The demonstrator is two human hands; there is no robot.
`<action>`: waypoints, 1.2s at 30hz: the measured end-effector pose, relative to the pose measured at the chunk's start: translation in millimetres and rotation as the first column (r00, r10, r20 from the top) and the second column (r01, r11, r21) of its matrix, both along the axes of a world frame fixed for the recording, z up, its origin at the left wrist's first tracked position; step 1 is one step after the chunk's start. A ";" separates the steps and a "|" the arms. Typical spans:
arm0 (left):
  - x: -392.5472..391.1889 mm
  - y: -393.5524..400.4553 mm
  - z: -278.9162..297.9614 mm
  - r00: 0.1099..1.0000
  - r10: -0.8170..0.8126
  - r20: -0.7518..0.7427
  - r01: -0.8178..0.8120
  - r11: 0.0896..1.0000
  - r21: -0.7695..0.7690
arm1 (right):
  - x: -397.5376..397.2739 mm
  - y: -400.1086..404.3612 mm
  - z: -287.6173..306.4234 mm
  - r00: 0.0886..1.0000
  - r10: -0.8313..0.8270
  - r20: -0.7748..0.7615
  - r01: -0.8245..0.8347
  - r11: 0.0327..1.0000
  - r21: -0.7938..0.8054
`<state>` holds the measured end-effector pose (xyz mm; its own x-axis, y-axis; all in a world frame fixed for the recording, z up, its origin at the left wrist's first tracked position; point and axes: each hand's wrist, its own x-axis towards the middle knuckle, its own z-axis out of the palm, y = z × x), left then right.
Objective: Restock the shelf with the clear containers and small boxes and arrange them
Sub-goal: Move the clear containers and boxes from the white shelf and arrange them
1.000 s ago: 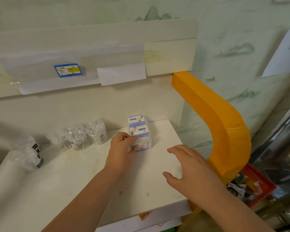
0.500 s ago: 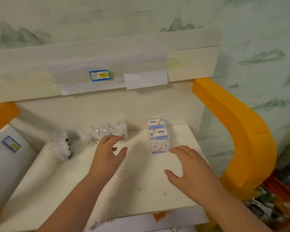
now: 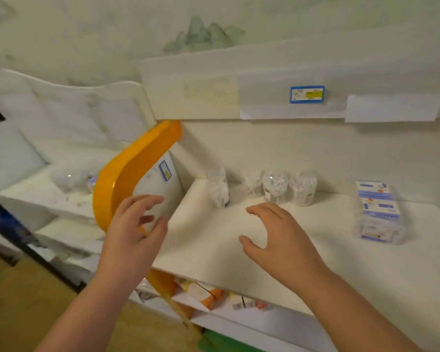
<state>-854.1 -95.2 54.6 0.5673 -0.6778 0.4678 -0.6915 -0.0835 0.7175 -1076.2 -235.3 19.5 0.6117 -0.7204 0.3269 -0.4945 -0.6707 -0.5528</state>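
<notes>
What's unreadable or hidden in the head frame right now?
- Blue-and-yellow price tag: print too small and blurred to read.
- Clear plastic-wrapped containers at the shelf back: contents lost in glare and blur.
- Stack of small blue-and-white boxes: labels illegible.
- Lower shelf items: mostly hidden under the white shelf board.
- Left hand covers part of the orange curved shelf divider.
</notes>
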 end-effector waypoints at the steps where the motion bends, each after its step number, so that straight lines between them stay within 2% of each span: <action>1: 11.5 11.9 2.1 1.000 0.026 0.001 -0.026 1.000 0.002 | 12.9 6.9 3.3 1.000 0.021 0.001 -0.021 1.000 -0.006; 8: 115.6 112.1 15.0 0.983 0.160 -0.089 -0.158 0.987 0.027 | 115.9 79.9 26.2 0.988 0.148 0.038 -0.145 0.987 -0.065; 15: 207.5 198.4 7.3 0.980 0.197 -0.038 -0.191 0.973 0.127 | 224.2 151.6 37.5 0.978 0.205 0.036 -0.200 0.973 -0.114; 21: 275.9 253.3 -1.6 0.971 0.237 0.002 -0.235 0.964 0.127 | 298.0 196.9 35.4 0.980 0.195 0.040 -0.190 0.977 -0.099; 28: 332.1 269.7 -11.4 0.971 0.239 -0.010 -0.235 0.962 0.138 | 353.5 207.6 24.1 0.976 0.219 -0.016 -0.219 0.973 -0.079; 36: 398.5 229.6 -17.9 0.974 0.227 -0.007 -0.222 0.958 0.182 | 437.1 169.7 3.7 0.977 0.212 0.015 -0.212 0.977 -0.038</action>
